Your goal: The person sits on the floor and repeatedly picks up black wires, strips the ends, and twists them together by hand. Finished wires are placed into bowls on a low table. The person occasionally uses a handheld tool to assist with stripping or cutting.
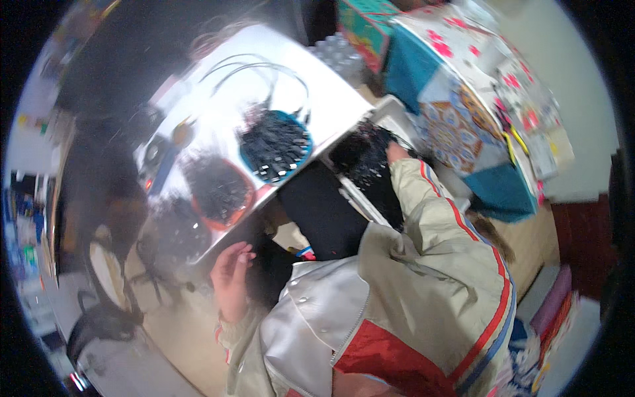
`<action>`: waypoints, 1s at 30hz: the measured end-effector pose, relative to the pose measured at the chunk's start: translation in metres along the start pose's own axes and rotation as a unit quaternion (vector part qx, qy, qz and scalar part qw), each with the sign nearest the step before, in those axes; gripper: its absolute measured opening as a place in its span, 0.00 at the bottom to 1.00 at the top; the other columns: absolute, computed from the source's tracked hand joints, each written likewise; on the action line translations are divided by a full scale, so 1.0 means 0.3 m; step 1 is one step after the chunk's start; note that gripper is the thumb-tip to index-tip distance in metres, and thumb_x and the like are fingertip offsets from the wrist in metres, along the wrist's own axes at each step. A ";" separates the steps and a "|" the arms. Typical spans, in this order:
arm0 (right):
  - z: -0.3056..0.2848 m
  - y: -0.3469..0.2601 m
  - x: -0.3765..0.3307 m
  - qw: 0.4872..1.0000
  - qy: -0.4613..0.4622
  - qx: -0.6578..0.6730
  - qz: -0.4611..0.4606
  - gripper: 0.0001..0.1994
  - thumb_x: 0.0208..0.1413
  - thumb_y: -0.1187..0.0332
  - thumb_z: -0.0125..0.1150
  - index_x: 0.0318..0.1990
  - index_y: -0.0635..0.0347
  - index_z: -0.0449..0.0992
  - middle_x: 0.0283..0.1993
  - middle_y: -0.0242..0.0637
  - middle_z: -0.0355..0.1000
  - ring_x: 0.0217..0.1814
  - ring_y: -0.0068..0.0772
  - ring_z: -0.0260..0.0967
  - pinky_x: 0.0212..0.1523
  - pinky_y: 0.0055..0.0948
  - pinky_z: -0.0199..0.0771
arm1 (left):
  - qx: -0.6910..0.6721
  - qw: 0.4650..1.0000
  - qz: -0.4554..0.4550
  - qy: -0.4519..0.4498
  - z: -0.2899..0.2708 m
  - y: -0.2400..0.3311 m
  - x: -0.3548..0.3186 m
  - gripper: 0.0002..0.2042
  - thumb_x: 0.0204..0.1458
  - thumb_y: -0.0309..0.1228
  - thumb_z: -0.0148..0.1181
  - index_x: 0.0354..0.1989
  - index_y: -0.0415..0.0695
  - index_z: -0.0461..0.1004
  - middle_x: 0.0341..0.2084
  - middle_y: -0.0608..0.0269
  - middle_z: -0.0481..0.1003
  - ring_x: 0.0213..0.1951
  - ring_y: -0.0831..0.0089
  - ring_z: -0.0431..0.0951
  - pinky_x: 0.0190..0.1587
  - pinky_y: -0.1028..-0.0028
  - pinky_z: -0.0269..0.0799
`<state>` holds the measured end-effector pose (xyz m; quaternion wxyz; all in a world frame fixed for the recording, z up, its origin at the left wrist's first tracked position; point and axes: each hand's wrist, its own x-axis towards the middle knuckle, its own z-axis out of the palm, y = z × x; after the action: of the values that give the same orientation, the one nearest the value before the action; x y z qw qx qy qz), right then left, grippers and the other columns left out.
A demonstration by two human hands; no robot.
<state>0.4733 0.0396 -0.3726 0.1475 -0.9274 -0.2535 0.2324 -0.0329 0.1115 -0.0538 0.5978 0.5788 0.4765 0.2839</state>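
My right hand (397,153) reaches out in a cream sleeve with red and blue stripes into a white bin (390,109) heaped with small black parts (365,159), beside the white table (331,86). Its fingertips are down among the parts, so its grip is hidden. My left hand (231,268) hovers by the table's near edge, fingers loosely curled with nothing visible in them. The nearest thing to it is a red bowl (221,192) of black parts. Further along the table stands a blue bowl (274,147) of the same parts.
Thin cables (254,69) loop across the table behind the blue bowl. A pack of water bottles (337,53) and a teal carton (364,26) stand beyond the table. A bright patterned cloth (463,99) covers something bulky at the right. A black chair base (106,314) is at lower left.
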 end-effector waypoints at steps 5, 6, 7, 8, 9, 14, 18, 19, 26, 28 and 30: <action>0.090 -0.045 0.024 0.978 -0.008 -0.182 -0.101 0.20 0.53 0.57 0.63 0.44 0.67 0.75 0.45 0.55 0.76 0.48 0.57 0.75 0.52 0.48 0.74 | 0.040 0.998 0.023 0.047 -0.068 0.011 0.007 0.12 0.61 0.25 0.56 0.51 0.35 0.74 0.44 0.59 0.79 0.40 0.75 0.78 0.40 0.78 0.72; 0.038 -0.068 0.001 0.970 0.020 -0.211 -0.121 0.20 0.52 0.58 0.64 0.44 0.67 0.75 0.44 0.55 0.76 0.48 0.56 0.75 0.52 0.48 0.74 | 0.039 0.997 0.016 0.068 -0.089 0.009 0.012 0.12 0.61 0.26 0.57 0.51 0.36 0.74 0.43 0.61 0.79 0.37 0.79 0.77 0.38 0.81 0.69; -0.014 -0.115 -0.030 0.983 0.072 -0.154 -0.071 0.18 0.52 0.58 0.63 0.41 0.67 0.77 0.43 0.56 0.76 0.48 0.57 0.74 0.51 0.49 0.74 | 0.047 0.994 0.020 0.101 -0.117 0.007 0.021 0.11 0.61 0.26 0.57 0.50 0.35 0.75 0.41 0.60 0.80 0.38 0.78 0.77 0.39 0.79 0.70; -0.088 -0.152 -0.083 0.978 0.131 -0.114 -0.115 0.15 0.55 0.60 0.60 0.39 0.66 0.77 0.41 0.53 0.77 0.46 0.57 0.75 0.48 0.50 0.74 | 0.061 0.989 0.022 0.135 -0.147 0.006 0.034 0.11 0.61 0.27 0.57 0.48 0.33 0.76 0.39 0.59 0.80 0.38 0.77 0.77 0.40 0.77 0.71; -0.164 -0.201 -0.146 0.974 0.147 -0.064 -0.158 0.12 0.57 0.63 0.57 0.39 0.63 0.78 0.39 0.52 0.77 0.43 0.57 0.75 0.45 0.50 0.74 | 0.148 0.971 0.044 0.182 -0.180 0.005 0.058 0.09 0.60 0.26 0.58 0.45 0.33 0.77 0.37 0.59 0.80 0.39 0.76 0.78 0.42 0.75 0.72; -0.455 -0.550 -0.539 0.902 0.163 0.183 -0.356 0.08 0.62 0.67 0.56 0.39 0.63 0.78 0.36 0.48 0.77 0.35 0.49 0.76 0.37 0.38 0.74 | 0.372 0.844 0.196 0.334 -0.290 0.012 0.242 0.06 0.54 0.23 0.60 0.38 0.37 0.77 0.32 0.48 0.79 0.36 0.56 0.80 0.41 0.64 0.74; -0.459 -0.854 -0.778 0.854 -0.009 0.250 -0.455 0.06 0.58 0.70 0.60 0.38 0.63 0.77 0.36 0.45 0.76 0.34 0.44 0.75 0.37 0.33 0.74 | 0.472 0.816 0.170 0.288 -0.286 0.001 0.410 0.08 0.51 0.30 0.63 0.30 0.36 0.76 0.29 0.45 0.76 0.33 0.47 0.78 0.37 0.56 0.72; -0.438 -0.927 -0.806 0.832 -0.001 0.230 -0.505 0.06 0.59 0.71 0.60 0.39 0.63 0.77 0.35 0.44 0.75 0.33 0.41 0.75 0.36 0.31 0.73 | 0.497 0.806 0.152 0.284 -0.270 -0.011 0.433 0.09 0.50 0.31 0.64 0.29 0.36 0.75 0.29 0.45 0.76 0.33 0.47 0.78 0.36 0.55 0.73; -0.235 -1.289 -0.857 0.820 -0.025 0.101 -0.562 0.08 0.57 0.65 0.62 0.35 0.60 0.75 0.32 0.41 0.71 0.33 0.46 0.73 0.34 0.40 0.72 | 0.502 0.795 0.088 0.329 -0.244 -0.052 0.481 0.10 0.47 0.32 0.66 0.26 0.37 0.76 0.28 0.47 0.78 0.33 0.46 0.79 0.36 0.55 0.75; -0.200 -1.319 -0.854 0.828 -0.002 0.067 -0.556 0.09 0.55 0.63 0.63 0.34 0.58 0.74 0.32 0.41 0.71 0.33 0.48 0.73 0.35 0.43 0.73 | 0.447 0.824 0.084 0.338 -0.259 -0.045 0.477 0.09 0.46 0.32 0.67 0.26 0.38 0.77 0.26 0.47 0.78 0.32 0.47 0.79 0.36 0.55 0.75; -0.179 -1.330 -0.847 0.843 0.000 0.044 -0.536 0.09 0.54 0.63 0.64 0.34 0.58 0.74 0.33 0.41 0.72 0.34 0.48 0.73 0.35 0.44 0.73 | 0.343 0.867 0.093 0.349 -0.278 -0.034 0.461 0.09 0.47 0.31 0.67 0.26 0.38 0.79 0.21 0.46 0.78 0.28 0.48 0.79 0.35 0.59 0.75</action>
<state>0.1464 0.2247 -0.0803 0.2897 -0.6393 -0.7008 0.1276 -0.0567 0.2681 -0.0866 0.1273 0.6521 0.6651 0.3410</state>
